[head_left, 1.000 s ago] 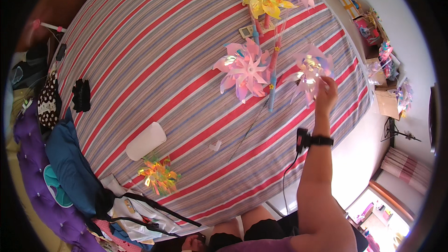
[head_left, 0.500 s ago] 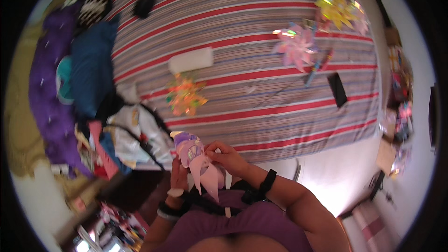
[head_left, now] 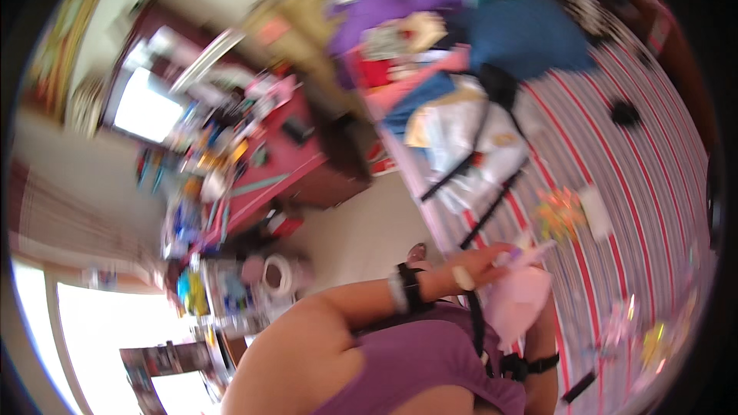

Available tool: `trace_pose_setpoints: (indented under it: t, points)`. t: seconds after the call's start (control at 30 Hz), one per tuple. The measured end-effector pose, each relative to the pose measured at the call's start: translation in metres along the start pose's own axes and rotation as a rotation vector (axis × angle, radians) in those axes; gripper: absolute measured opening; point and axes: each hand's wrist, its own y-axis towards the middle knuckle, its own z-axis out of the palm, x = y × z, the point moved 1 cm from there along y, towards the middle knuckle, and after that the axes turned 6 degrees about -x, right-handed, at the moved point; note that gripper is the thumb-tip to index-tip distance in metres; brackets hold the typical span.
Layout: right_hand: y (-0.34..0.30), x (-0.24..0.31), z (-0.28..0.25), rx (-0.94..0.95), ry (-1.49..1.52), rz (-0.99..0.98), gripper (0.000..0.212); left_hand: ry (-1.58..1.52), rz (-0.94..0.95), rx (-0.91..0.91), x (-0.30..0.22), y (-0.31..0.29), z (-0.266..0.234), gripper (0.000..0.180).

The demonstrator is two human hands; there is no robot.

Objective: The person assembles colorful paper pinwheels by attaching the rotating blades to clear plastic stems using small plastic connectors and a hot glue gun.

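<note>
A pale pink foil pinwheel (head_left: 521,300) is in front of my chest, blurred by motion. My left hand (head_left: 490,263) reaches across to its upper edge, fingers closed on it near a purple part. My right hand (head_left: 544,309) is behind the pinwheel; only the wrist side and forearm show, and its fingers are hidden. On the striped bed beyond lies an orange and green pinwheel (head_left: 560,214) beside a white folded piece (head_left: 595,212).
White bags with black straps (head_left: 469,154) lie on the bed's near part. A blue pillow (head_left: 523,34) is farther back. More shiny pinwheels (head_left: 653,346) and a dark phone (head_left: 579,387) lie at the lower right. At the left, a cluttered red desk (head_left: 280,157) bears a bright screen (head_left: 146,105).
My view has swung left, bringing the desk, floor and window side into sight. The pink pinwheel is still with my hands; my right fingers, visible before, are now hidden behind it.
</note>
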Motion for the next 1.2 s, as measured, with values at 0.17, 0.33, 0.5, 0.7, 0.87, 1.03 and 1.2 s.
trace_pose_setpoints:
  t: [0.17, 0.33, 0.5, 0.7, 0.87, 1.03, 1.2]
  points:
    - [-0.014, 0.009, 0.042, -0.127, 0.822, 0.325, 0.034, -0.085, 0.018, -0.383, 0.061, -0.085, -0.112, 0.032]
    - [-0.006, 0.046, 0.104, -0.218, 0.727, 0.287, 0.034, 0.308, -0.073, -1.173, 0.267, -0.185, -0.252, 0.021]
    - [0.034, 0.083, 0.195, -0.179, 0.660, 0.282, 0.034, -0.659, -0.665, -1.532, 0.436, -0.333, -0.354, 0.027]
    - [0.079, 0.123, 0.295, -0.061, 0.605, 0.293, 0.034, 0.379, -0.873, -1.611, 0.555, -0.459, -0.414, 0.022]
    - [0.101, 0.144, 0.350, -0.022, 0.565, 0.293, 0.035, 0.550, -1.328, -1.466, 0.558, -0.490, -0.443, 0.031]
    - [0.110, 0.157, 0.380, 0.012, 0.546, 0.282, 0.035, 0.518, -1.311, -1.351, 0.575, -0.490, -0.442, 0.028]
    - [0.120, 0.165, 0.398, 0.062, 0.547, 0.281, 0.035, 0.482, -0.776, -1.462, 0.586, -0.502, -0.427, 0.018]
